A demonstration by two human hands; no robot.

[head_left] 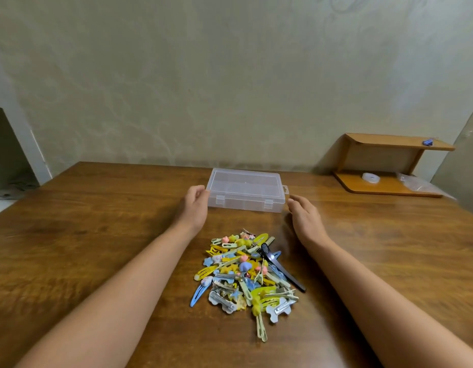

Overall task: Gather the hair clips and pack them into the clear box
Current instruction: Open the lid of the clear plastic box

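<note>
Hair clips (244, 272) lie heaped in a loose pile on the near middle of a brown wooden desk (97, 235), a jumble of yellow, blue, pink and white pieces, some topped with small stars and hearts. A black clip (280, 269) slants along the right edge of the pile, and a blue snap clip (197, 294) pokes out at its lower left. Two bare forearms reach forward on either side of the heap. Beyond it, the left hand (194, 208) has its relaxed fingers (200, 191) at the left end of the clear box (246, 189); whether they touch it cannot be told, and they grip nothing. The right hand (304, 216) is spread flat and slightly blurred just beside the box's right front corner, holding nothing. The box sits closed past the pile, with two latches on its near side and a hang tab at its right end. At the far right of the desk stands a small orange-brown wooden shelf (381, 166), with a white ring-shaped object (371, 178) and a clear plastic bag (418, 183) on its lower board and a small blue object (428, 142) on top. A pale patterned wall (230, 75) rises behind.
</note>
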